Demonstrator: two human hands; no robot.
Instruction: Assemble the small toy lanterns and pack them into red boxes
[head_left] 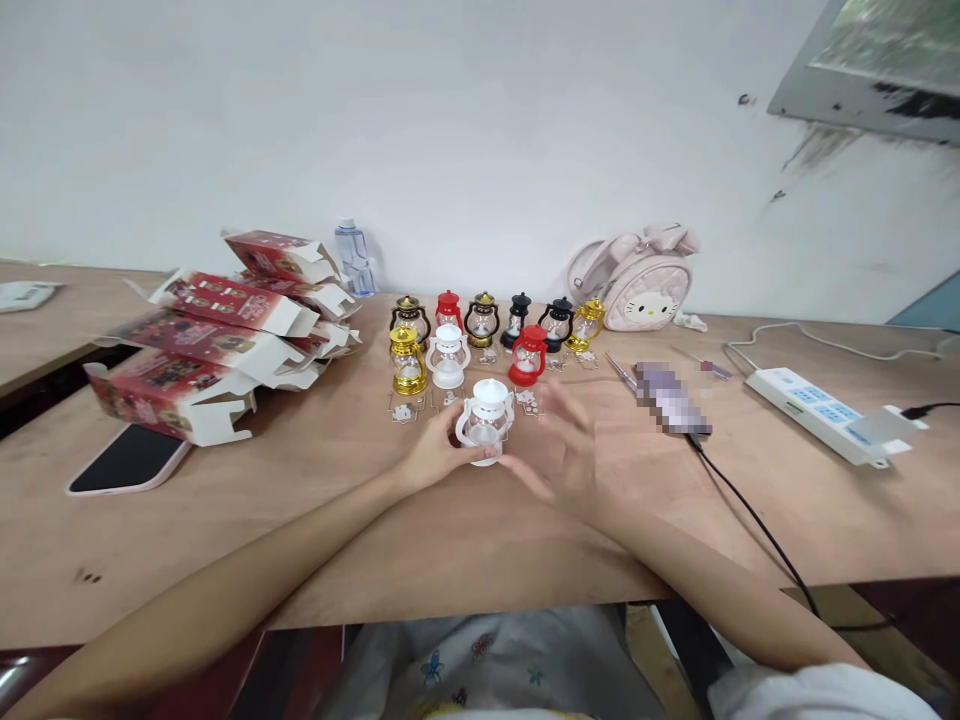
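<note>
A small white lantern (487,415) with a clear globe stands upright in front of me. My left hand (439,450) grips its lower left side, thumb across the base. On its right, my right hand (566,455) is open with fingers spread and slightly blurred; its thumb comes close to the base, and I cannot tell whether it touches. Behind are more mini lanterns: a gold one (408,362), another white one (448,357) and a red one (529,356), with several black, bronze, red and gold ones in a back row. Flat clear pieces with white shapes (405,408) lie before them.
Red and white cardboard boxes (217,330) pile up at left, beside a phone (131,460). A water bottle (354,258) and a pink bag (649,285) stand near the wall. At right lie a screwdriver (621,370), a pixelated phone (671,400) with cable, and a power strip (821,410).
</note>
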